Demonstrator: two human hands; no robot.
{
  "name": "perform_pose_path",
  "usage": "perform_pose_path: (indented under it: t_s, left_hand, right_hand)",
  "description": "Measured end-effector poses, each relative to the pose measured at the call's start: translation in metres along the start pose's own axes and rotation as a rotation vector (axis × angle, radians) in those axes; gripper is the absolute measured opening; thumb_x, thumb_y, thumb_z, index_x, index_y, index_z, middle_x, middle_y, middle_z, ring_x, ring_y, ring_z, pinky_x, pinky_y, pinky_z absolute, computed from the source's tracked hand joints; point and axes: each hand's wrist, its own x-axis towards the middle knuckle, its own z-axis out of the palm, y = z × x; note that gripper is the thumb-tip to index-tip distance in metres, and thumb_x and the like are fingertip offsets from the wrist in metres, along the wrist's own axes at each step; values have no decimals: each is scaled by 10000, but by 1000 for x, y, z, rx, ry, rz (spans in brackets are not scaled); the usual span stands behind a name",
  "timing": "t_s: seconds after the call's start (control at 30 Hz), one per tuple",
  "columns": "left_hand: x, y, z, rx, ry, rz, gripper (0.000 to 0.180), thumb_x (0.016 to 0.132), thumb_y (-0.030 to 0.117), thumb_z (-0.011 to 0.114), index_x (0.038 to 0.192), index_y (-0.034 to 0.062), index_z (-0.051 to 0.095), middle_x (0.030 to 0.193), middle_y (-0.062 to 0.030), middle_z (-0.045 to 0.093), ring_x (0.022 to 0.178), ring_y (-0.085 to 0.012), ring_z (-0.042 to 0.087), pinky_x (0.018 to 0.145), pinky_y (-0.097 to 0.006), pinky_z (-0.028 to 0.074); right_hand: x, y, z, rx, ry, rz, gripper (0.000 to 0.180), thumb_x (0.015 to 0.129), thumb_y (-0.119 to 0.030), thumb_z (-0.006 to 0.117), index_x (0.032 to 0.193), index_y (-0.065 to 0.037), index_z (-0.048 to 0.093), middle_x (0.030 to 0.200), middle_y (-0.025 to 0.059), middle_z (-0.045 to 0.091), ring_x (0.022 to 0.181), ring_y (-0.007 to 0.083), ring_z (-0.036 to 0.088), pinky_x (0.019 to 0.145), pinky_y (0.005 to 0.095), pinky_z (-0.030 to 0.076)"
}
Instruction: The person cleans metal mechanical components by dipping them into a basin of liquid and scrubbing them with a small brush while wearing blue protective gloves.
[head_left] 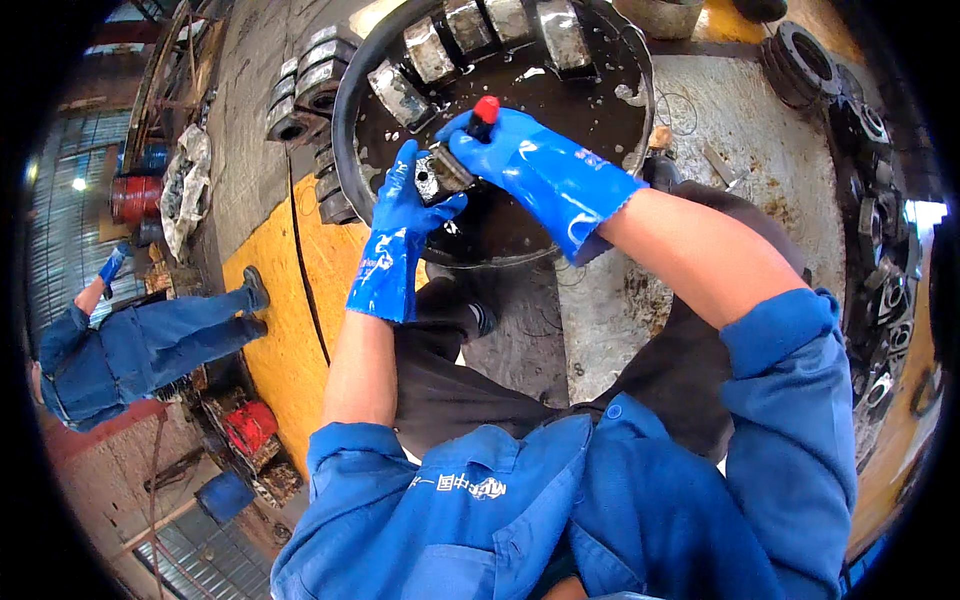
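My left hand (393,240), gloved, has the metal block (426,182) between thumb and fingers, over the tub (346,125) of dark liquid (560,110). My right hand (508,150) is wrapped round a red-tipped tool (486,108); can't tell if it touches the block. Spare blocks (430,52) sit along the tub's far side. Co-worker (135,345) off left.

Forearms (690,245) reach forward, left grip (401,215) cupped, thumb out, right grip (508,150) curled tightly
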Motion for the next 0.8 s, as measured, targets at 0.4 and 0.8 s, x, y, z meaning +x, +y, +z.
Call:
perform_pose_path:
  t_s: [0.4, 0.8]
  left_hand:
    - [-16, -9, -5, 1413, 203, 702, 1130, 593, 305, 1001, 1531, 23, 438, 1355, -165, 639, 1171, -289, 672, 1042, -391, 534]
    - [23, -37, -50, 1058, 131, 834, 550, 962, 307, 734, 1424, 94, 527, 1143, -114, 699, 928, -252, 696, 681, -456, 600]
  right_hand:
    - [46, 79, -45, -214, 149, 76, 322, 925, -366, 677, 1097, -109, 766, 921, 127, 768, 845, 249, 737, 808, 384, 575]
    - [-40, 16, 2, -192, 82, -348, 239, 928, -150, 715, 1162, -177, 755, 1128, 121, 752, 1037, 309, 736, 897, 357, 592]
